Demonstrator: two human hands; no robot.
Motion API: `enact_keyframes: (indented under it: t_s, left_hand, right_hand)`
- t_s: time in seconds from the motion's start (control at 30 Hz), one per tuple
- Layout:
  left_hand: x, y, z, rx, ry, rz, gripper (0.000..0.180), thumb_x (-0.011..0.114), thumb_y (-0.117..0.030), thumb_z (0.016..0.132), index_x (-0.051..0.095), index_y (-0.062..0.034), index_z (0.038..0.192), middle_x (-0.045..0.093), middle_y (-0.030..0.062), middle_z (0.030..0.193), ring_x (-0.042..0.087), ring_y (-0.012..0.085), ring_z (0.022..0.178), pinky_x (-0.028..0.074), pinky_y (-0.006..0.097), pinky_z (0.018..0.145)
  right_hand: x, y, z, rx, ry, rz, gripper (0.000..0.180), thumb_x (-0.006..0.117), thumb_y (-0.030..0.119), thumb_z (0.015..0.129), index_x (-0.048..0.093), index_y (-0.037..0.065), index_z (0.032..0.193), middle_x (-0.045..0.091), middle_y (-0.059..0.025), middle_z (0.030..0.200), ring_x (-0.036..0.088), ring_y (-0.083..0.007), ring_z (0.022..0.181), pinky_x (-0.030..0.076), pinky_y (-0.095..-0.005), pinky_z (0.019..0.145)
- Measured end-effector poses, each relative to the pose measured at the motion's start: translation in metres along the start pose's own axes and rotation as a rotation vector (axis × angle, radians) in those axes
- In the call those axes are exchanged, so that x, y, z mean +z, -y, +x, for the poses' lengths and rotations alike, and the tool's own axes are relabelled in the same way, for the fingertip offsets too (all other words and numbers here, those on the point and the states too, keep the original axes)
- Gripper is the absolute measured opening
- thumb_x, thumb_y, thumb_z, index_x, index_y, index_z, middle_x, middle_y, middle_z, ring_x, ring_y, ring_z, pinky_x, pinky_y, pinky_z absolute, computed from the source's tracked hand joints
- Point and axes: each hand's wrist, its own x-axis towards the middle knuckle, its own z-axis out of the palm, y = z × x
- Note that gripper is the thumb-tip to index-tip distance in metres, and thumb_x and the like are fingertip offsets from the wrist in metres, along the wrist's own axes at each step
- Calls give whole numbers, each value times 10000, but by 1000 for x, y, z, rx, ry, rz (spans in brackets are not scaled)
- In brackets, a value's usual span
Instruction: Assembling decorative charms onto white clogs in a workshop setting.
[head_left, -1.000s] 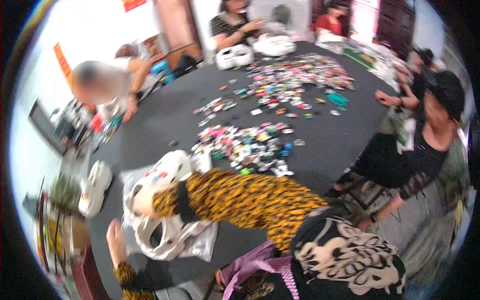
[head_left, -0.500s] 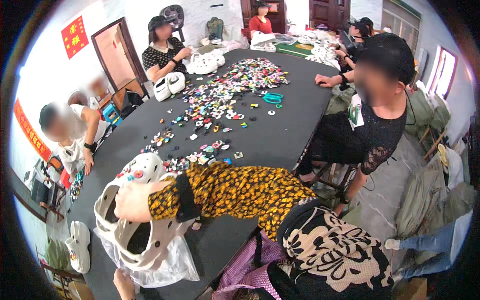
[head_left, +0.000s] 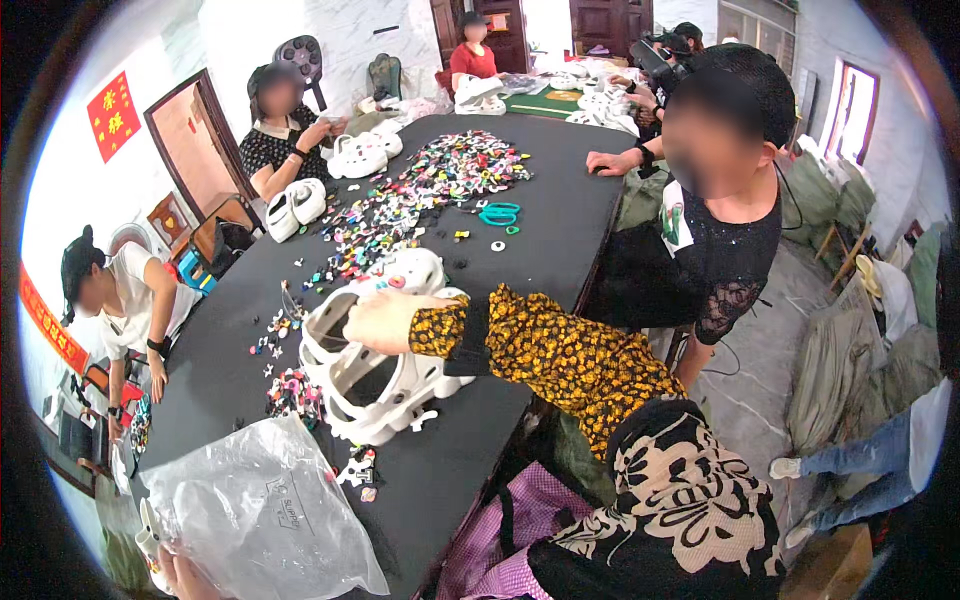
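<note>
My right hand [head_left: 383, 320], in a yellow-and-black patterned sleeve, grips the strap of a white clog [head_left: 372, 385]. That clog lies with its pair on the black table [head_left: 560, 240]. The second clog [head_left: 405, 270] carries small coloured charms. My left hand [head_left: 183, 578] shows only partly at the bottom left edge. It holds a crumpled clear plastic bag [head_left: 262, 512], which lies on the table apart from the clogs. Loose charms [head_left: 292, 388] lie just left of the clogs.
A long spread of coloured charms [head_left: 425, 185] and teal rings [head_left: 498, 213] covers the table's middle. More white clogs [head_left: 295, 205] sit at the left edge. Seated people work along both sides and a person [head_left: 720, 240] stands close on my right. A purple checked bag [head_left: 515, 525] hangs below me.
The clogs were inside the plastic bag with my right hand. Now they lie bare on the table, and the bag is pulled off toward my lower left.
</note>
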Motion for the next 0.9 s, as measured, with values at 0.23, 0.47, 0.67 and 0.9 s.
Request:
enact_keyframes:
  t_s: [0.23,0.47,0.67,0.9]
  left_hand:
    - [78,-95,-21,-14,-133,-134,409,550,-175,873,516,-6,1243,572,120,1132,557,237,1009,444,305,871]
    - [132,-139,-41,98,-76,-512,420,487,-125,892,455,69,1263,552,153,1170,554,221,1045,437,328,895]
    - [186,-146,-61,86,292,-931,436,447,-146,890,444,70,1269,544,148,1178,554,206,1032,443,323,891]
    - [184,-164,-70,473,294,-572,383,474,-60,812,452,70,1172,473,251,1281,493,281,1180,368,371,1004]
  right_hand:
    - [-31,-5,-7,14,133,146,273,644,155,738,652,81,1001,627,-161,928,618,-320,914,499,-429,782]
    - [-57,71,2,-451,-565,747,967,782,389,689,290,-100,1363,424,-289,1328,455,-335,1228,362,-392,1029]
    - [-67,111,-20,-346,-222,1610,647,762,110,697,459,-38,1249,572,-139,1206,535,-206,1108,417,-317,962]
    - [-53,90,-32,-48,-399,1520,306,596,-49,789,585,-9,1092,658,-75,1046,582,-105,960,468,-287,854]
